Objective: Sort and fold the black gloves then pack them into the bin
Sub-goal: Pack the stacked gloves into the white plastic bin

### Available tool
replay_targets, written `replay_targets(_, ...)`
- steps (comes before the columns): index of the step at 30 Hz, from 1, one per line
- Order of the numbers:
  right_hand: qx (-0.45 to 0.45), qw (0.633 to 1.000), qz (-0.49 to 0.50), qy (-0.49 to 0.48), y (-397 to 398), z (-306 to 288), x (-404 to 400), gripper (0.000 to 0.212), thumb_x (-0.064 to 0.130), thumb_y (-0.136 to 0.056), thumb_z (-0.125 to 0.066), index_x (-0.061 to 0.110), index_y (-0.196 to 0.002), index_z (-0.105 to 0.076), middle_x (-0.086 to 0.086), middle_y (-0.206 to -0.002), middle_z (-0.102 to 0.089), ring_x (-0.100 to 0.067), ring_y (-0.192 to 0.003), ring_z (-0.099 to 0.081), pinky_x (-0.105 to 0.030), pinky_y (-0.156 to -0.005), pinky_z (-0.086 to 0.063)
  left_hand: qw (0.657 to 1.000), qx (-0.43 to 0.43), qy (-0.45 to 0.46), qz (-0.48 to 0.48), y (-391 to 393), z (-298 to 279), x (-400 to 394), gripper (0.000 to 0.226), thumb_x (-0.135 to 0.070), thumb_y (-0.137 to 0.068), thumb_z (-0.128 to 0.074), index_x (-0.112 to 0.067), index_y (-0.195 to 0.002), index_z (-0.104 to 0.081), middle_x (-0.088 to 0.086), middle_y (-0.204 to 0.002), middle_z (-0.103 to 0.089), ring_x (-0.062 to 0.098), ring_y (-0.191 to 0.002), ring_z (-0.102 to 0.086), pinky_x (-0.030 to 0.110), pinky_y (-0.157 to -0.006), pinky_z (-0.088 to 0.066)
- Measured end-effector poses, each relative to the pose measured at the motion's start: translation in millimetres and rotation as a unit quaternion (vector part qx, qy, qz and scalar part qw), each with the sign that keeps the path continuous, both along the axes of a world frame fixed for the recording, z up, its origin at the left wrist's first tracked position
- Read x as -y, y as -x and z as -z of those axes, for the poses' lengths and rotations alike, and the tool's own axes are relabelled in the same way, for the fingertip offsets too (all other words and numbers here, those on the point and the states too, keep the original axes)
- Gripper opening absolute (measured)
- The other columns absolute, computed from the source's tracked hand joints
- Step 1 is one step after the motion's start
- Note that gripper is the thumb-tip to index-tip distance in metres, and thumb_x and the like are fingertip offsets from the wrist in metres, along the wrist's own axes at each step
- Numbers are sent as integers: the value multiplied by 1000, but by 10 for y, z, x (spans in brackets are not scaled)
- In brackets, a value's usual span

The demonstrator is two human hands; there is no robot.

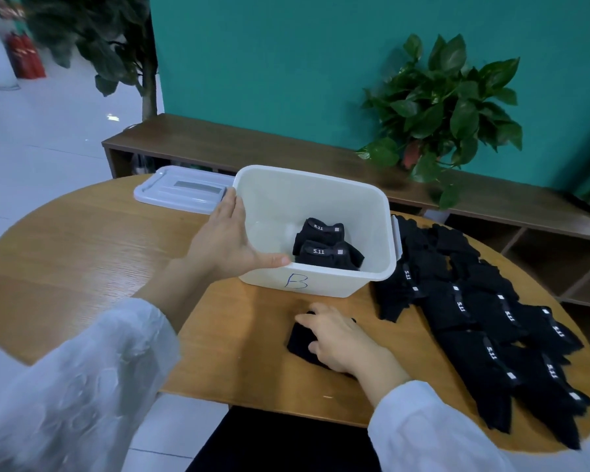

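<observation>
the left hand (223, 238) lies flat against the white bin (382, 233), thumb over its rim. the right hand (338, 335) presses a folded glove (300, 340) with relaxed fingers. two folded gloves (324, 248) sit inside the bin. right of it, unfolded gloves (484, 321) overlap; behind the left hand, the lid (181, 192).
</observation>
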State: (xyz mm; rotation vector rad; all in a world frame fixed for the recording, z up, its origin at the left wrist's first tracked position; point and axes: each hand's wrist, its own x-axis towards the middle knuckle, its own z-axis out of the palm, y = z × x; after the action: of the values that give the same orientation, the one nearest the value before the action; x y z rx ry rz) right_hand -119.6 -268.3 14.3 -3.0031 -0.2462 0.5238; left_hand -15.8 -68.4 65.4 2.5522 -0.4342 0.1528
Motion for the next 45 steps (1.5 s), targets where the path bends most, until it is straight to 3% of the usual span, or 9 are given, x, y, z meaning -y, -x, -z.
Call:
replay_targets(5,-7,1000,-10,-2,-103,33,5,53,5,-93,-55,21,-143,-45,-6,-143,-31,-30,-132,-31,-43,-105,-38,1000,13,11,8,-111,54,-21,153,-103,-35,-51,-26,-156,2,-4,-162,-9,18,-150,-10,49,-115,-31)
replay_targets(11,-8,1000,-21,2,-105,39,4,46,4,-93,-55,17,-137,-50,-9,-129,-39,-30,-119,-41,-44,-98,-44,1000,6,5,11,-124,63,-22,153,-103,-37,-50,-24,-156,5,-5,-164,-2,16,-151,-3,47,-118,-26)
replay_targets(15,3,999,-31,8,-48,32,11,40,4,-93,-53,14,-132,-53,-9,-124,-42,-30,-110,-46,-42,-90,-47,1000,6,0,6,-132,62,-17,154,-104,-37,-49,-23,-156,4,-7,-163,-4,16,-150,-6,49,-116,-30)
replay_targets(22,22,998,-51,18,1,4,29,25,5,-93,-53,9,-118,-57,-9,-112,-46,-27,-91,-48,-35,-71,-42,1000,-4,-7,6,-99,14,-14,156,-104,-35,-48,-22,-156,7,-7,-164,1,17,-151,-4,48,-117,-28)
replay_targets(27,12,998,-54,-17,70,-80,123,25,7,-95,-52,12,-119,-59,-5,-110,-46,-28,-95,-52,-43,-81,-48,1000,-13,-9,5,-81,-1,-16,155,-103,-37,-49,-22,-156,9,-5,-164,3,16,-151,-2,47,-119,-25)
replay_targets(30,18,997,-57,-45,146,-262,195,31,11,-96,-52,22,-125,-58,0,-115,-46,-24,-102,-49,-35,-85,-45,1000,-13,-2,4,-85,-12,-19,154,-103,-38,-51,-22,-156,7,-5,-164,-1,17,-151,-6,50,-116,-29)
replay_targets(36,94,986,-106,-82,150,-1093,308,30,16,-95,-55,32,-119,-59,9,-111,-47,-16,-104,-50,-35,-91,-45,1000,-25,-12,15,-22,-89,-6,149,-94,-46,-55,-23,-155,17,-2,-164,15,13,-150,11,45,-121,-17)
replay_targets(40,163,977,-131,-44,-225,-1686,298,32,17,-94,-58,31,-123,-59,6,-115,-49,-19,-110,-49,-44,-94,-43,999,-36,-13,13,11,-137,-4,146,-89,-48,-59,-24,-152,22,-4,-162,19,12,-150,12,39,-120,-15)
replay_targets(45,204,959,-189,46,-828,-1876,210,34,12,-94,-55,26,-126,-58,0,-120,-48,-22,-108,-51,-39,-91,-43,999,-33,-20,22,-36,-82,-41,148,-95,-48,-55,-26,-150,26,-8,-158,28,7,-147,18,36,-120,-19)
